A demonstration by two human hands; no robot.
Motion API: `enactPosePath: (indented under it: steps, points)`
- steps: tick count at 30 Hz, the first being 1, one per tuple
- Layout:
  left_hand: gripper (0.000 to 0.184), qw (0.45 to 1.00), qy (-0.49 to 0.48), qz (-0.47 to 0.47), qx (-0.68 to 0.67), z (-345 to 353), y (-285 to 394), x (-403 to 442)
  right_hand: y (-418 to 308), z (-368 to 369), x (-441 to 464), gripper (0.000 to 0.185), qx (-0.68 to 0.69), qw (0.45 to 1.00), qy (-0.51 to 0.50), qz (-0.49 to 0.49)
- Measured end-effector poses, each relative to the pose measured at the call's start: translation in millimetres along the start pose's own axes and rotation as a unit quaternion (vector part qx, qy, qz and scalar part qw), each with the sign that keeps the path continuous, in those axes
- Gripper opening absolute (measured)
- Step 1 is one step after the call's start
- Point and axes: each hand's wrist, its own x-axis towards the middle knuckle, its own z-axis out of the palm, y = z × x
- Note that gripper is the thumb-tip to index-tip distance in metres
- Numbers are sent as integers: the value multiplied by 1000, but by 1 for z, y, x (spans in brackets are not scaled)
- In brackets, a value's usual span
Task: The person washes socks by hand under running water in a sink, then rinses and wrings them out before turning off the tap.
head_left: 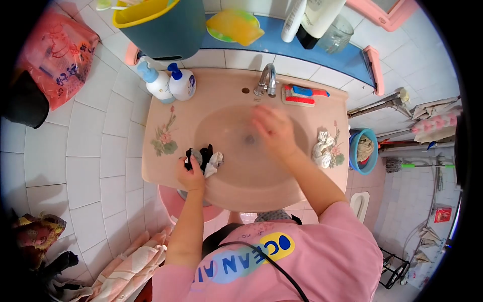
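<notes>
My left hand (192,173) is closed on a black and grey cloth (195,157) at the left edge of the basin. A small white cloth (214,164) lies against it on the right. Over the pink sink (226,186), below the chrome faucet (265,80), my right hand (273,128) is raised with its fingers blurred; whether they hold anything is unclear. Crumpled white cloth (322,150) lies on the right side of the counter.
Two pump bottles (182,83) stand at the back left, and brushes (303,94) lie right of the faucet. Above runs a blue shelf (276,43) with tubes and a glass. A blue bucket (371,161) stands at the right, a pink basin (168,204) below left.
</notes>
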Motion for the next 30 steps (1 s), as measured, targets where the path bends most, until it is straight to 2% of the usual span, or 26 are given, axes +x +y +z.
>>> enactPosePath:
  steps: [2, 4, 8, 14, 17, 21, 23, 24, 25, 26, 28, 29, 30]
  points:
    - [28, 1000, -5, -15, -2, -1, 5, 0, -10, -34, 46, 29, -94, 981, 113, -127]
    - [28, 1000, -6, -11, -1, -3, 8, 1, -22, -52, 78, 34, -207, 959, 171, -96]
    - [28, 1000, -3, 1, 14, -6, 15, 2, -10, -44, 96, 37, -241, 952, 167, -92]
    - [28, 999, 30, 39, 23, -3, 10, 0, -14, -25, 110, 38, -203, 959, 163, -109]
    - [26, 1000, 22, 19, 10, -4, 10, -1, -15, -22, 111, 38, -170, 968, 117, -145]
    - [26, 1000, 16, 21, 12, -5, 7, 0, 0, -1, 73, 29, -72, 970, -65, -224]
    - [33, 1000, -16, -5, -19, -4, 1, 0, 6, 13, 42, 27, -51, 965, -204, -156]
    - [33, 1000, -14, -5, -19, -3, 2, 1, 14, 20, 29, 26, -82, 938, -333, -54]
    - [33, 1000, -5, 18, 5, -5, 4, 1, 14, 23, 21, 25, -110, 884, -452, 51]
    - [33, 999, 3, 40, 30, -7, 5, 0, 15, 25, 11, 25, -107, 884, -453, 54]
    - [34, 999, 1, 34, 33, -8, 8, 0, 14, 27, -6, 29, 14, 826, -478, 299]
    - [34, 999, -2, 30, 36, -8, 9, -1, 22, 30, -25, 29, 17, 824, -480, 301]
    - [34, 999, -6, 29, 40, -7, 7, -2, 38, 37, -53, 34, -9, 839, -484, 249]
